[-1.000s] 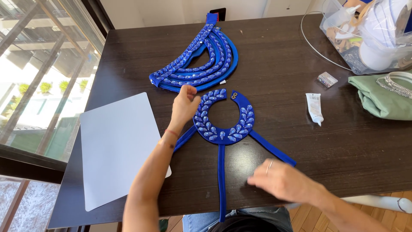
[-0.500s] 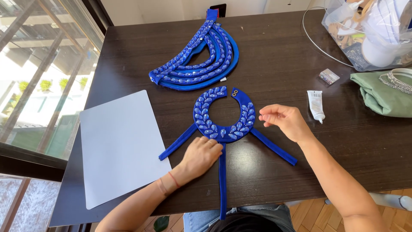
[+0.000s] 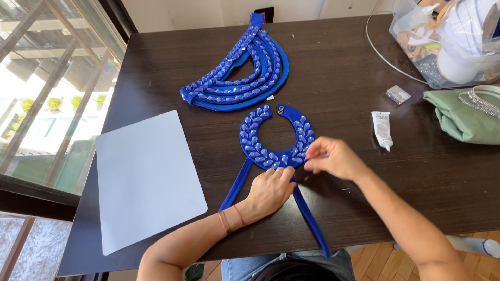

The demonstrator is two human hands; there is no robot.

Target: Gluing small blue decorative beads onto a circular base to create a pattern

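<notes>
In the head view, the blue beaded collar (image 3: 277, 136) lies flat on the dark table (image 3: 354, 67), just below the larger tiered blue piece (image 3: 237, 73). The left hand (image 3: 270, 191) is pressed flat on the collar's lower edge and straps (image 3: 307, 213) — nothing is gripped. The right hand (image 3: 333, 157) is pinched on the collar's lower right rim. The collar is best pinned firmly while the rim is worked gently — so the beads are not disturbed.

Blue cloth collar (image 3: 276, 140) with glossy beads, dark wooden table (image 3: 338, 67)
</notes>
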